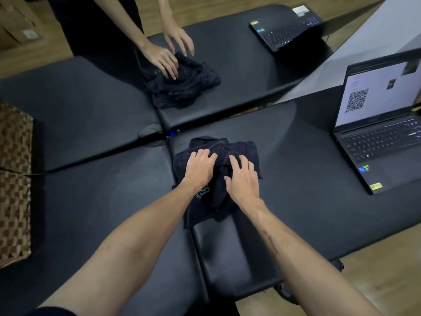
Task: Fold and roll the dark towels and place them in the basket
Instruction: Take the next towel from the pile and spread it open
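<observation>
Where hands (222,172) cover: towel (241,148) folds.

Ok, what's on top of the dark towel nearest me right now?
Both hands: the left hand and the right hand rest on the crumpled dark towel. Whether the fingertips grip the folds is unclear. The black padded table under it is covered there.

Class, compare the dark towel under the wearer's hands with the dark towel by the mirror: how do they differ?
The near towel lies at the table's front edge, partly hanging over it; the far towel lies wholly on its surface. The near towel shows a pale printed mark; the far towel shows none. The left hand and right hand rest on the near one; other hands touch the far one. Both are dark and crumpled.
</observation>
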